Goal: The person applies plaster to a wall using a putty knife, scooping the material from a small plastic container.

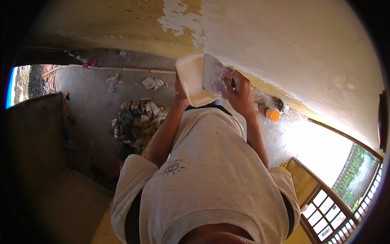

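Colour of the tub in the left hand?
The tub is off-white, clearest in the head view.

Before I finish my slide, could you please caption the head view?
The left hand holds a whitish tray and the right hand a broad flat scraper near a partly peeling wall.

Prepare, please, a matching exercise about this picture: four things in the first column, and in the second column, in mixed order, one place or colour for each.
1. White tub
2. Flat grey plate
3. Bucket
4. Long pole

A. Orange
B. Held in the right hand
C. Lying on the floor, left of the hands
D. Held in the left hand

Pairs: 1-D, 2-B, 3-A, 4-C
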Demonstrator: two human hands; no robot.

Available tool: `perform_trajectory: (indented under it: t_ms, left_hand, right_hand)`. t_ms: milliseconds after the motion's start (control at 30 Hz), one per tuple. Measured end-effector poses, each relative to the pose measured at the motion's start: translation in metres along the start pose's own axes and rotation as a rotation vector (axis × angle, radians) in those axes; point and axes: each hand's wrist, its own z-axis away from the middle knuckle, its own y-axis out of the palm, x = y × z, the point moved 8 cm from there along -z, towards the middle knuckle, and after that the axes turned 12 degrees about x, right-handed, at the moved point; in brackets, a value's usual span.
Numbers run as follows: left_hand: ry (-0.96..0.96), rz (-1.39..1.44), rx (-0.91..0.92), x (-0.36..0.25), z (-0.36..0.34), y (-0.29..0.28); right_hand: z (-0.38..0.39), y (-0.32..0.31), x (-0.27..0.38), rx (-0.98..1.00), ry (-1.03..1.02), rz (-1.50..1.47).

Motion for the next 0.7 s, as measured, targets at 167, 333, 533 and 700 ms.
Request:
perform_trajectory:
  t_ms: [167, 333, 533, 700]
  left_hand:
    - [-0.032, 0.177, 0.166, 0.009, -0.012, 0.02]
    - [-0.013, 0.09, 0.063, 0.01, -0.014, 0.017]
    - [-0.031, 0.116, 0.094, 0.023, -0.024, 0.024]
    - [-0.067, 0.113, 0.103, 0.034, -0.029, 0.027]
  right_hand:
    - [-0.009, 0.016, 0.012, 0.067, -0.089, 0.102]
    - [-0.012, 0.013, 0.017, 0.111, -0.116, 0.05]
    - [-0.017, 0.013, 0.001, 0.07, -0.14, 0.081]
    - [-0.018, 0.002, -0.011, 0.037, -0.026, 0.105]
